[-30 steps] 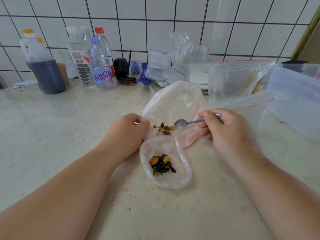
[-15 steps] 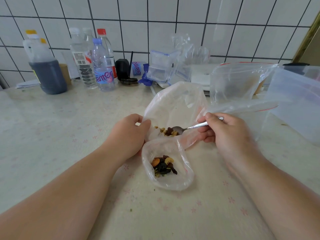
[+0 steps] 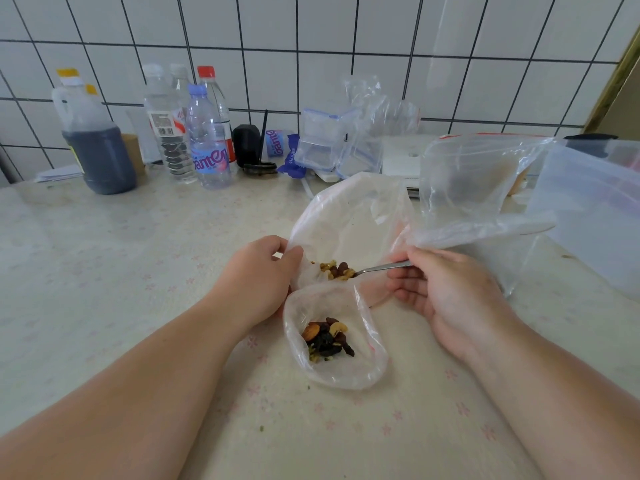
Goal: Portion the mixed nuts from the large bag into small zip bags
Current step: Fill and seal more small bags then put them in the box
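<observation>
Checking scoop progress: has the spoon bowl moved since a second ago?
Yes. The spoon in the right hand has pushed left into the nuts in the large bag, toward the left hand.

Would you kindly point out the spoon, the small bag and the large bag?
spoon (image 3: pixel 381 268), head view, on its metal handle.
small bag (image 3: pixel 372 344), head view, on its right wall.
large bag (image 3: pixel 346 223), head view, on its inner back wall.
</observation>
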Action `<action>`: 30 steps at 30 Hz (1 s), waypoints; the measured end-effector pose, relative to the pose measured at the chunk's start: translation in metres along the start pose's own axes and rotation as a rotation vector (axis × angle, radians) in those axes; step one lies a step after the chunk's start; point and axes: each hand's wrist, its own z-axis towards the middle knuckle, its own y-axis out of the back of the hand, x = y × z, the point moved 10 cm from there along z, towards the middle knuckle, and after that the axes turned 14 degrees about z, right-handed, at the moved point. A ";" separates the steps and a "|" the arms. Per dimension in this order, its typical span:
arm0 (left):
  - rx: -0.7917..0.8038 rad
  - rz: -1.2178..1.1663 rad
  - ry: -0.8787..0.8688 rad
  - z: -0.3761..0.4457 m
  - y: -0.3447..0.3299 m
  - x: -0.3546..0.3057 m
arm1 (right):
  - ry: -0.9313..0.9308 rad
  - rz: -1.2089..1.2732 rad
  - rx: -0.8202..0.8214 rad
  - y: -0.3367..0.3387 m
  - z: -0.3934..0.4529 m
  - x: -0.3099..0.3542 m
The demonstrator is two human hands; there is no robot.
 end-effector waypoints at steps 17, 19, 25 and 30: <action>-0.012 0.108 0.104 0.002 0.004 0.009 | -0.036 0.281 0.046 -0.004 -0.001 0.020; 0.010 0.102 0.135 0.002 0.004 0.012 | -0.035 0.295 0.098 -0.010 -0.003 0.025; 0.074 0.183 0.191 0.001 0.002 0.015 | 0.050 0.063 0.313 -0.028 -0.017 0.033; 0.095 0.177 0.176 0.001 0.001 0.015 | 0.281 -0.245 0.588 -0.054 -0.044 0.043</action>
